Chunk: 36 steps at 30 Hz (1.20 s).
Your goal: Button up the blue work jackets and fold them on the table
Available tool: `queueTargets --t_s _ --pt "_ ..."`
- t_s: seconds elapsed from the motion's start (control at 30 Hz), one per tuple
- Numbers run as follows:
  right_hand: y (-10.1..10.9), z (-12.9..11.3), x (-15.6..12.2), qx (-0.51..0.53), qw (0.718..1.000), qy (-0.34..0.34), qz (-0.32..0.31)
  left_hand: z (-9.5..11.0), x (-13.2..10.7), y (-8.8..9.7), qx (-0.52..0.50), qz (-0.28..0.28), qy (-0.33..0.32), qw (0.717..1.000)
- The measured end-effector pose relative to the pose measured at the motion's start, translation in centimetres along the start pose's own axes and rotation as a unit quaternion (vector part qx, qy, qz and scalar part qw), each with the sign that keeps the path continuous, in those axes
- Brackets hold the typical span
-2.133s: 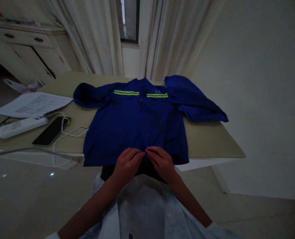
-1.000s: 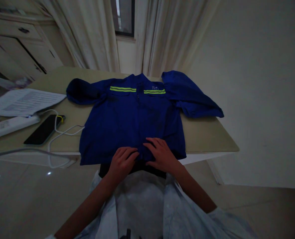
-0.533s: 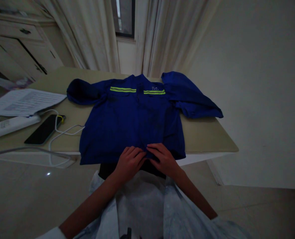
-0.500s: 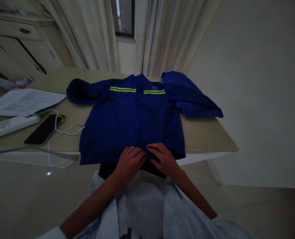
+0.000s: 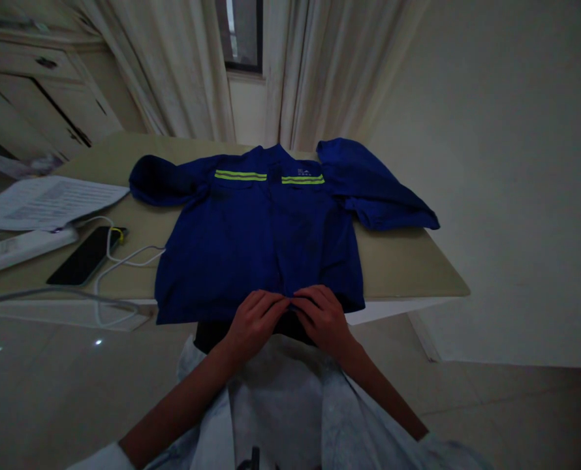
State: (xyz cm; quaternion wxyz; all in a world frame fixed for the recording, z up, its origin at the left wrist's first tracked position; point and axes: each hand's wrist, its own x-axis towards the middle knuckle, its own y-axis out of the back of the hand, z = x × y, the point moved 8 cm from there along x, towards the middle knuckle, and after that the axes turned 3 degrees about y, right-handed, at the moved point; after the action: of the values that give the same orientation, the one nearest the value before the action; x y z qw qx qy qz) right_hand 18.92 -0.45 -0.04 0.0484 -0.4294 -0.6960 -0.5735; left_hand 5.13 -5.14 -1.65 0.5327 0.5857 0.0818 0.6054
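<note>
A blue work jacket (image 5: 251, 248) with yellow-green striped bands across the chest lies spread on the table, collar at the far side and sleeves out to both sides. Its bottom hem hangs slightly over the near edge. My left hand (image 5: 257, 321) is closed on the hem near the middle, fingertips pinching the cloth. Right beside it, my right hand (image 5: 324, 318) pinches the hem at the front opening. The fingertips of both hands almost meet. Any small fastener between them is hidden.
On the table's (image 5: 408, 261) left side lie printed papers (image 5: 55, 199), a white power strip (image 5: 26, 249), a black phone (image 5: 87, 256) and a white cable (image 5: 138, 263). Curtains (image 5: 183, 72) hang behind the table, a cabinet (image 5: 50, 85) stands back left, and a wall (image 5: 506, 196) rises at right.
My fingertips have drawn slightly closer together at the hem, and both hands sit a little lower. The jacket lies almost as before.
</note>
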Motion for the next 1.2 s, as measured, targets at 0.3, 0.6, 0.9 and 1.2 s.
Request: queueTargets --t_s 0.3,0.6,0.9,1.2 --pt "0.0 0.6 -0.1 0.024 0.998 -0.025 0.049 -1.9 -1.5 1.1 0.066 -0.056 0.073 0.994" --pt "0.4 0.1 0.3 0.029 0.997 -0.019 0.069 -0.3 0.7 2.3 -0.019 0.031 0.026 0.999" --pt "0.1 -1.1 0.8 -0.042 0.998 0.034 0.021 -0.4 0.6 0.9 -0.01 -0.04 0.014 0.999" --pt "-0.6 -1.2 0.6 -0.094 0.994 0.045 0.01 0.0 0.4 1.4 -0.005 -0.023 -0.001 1.0"
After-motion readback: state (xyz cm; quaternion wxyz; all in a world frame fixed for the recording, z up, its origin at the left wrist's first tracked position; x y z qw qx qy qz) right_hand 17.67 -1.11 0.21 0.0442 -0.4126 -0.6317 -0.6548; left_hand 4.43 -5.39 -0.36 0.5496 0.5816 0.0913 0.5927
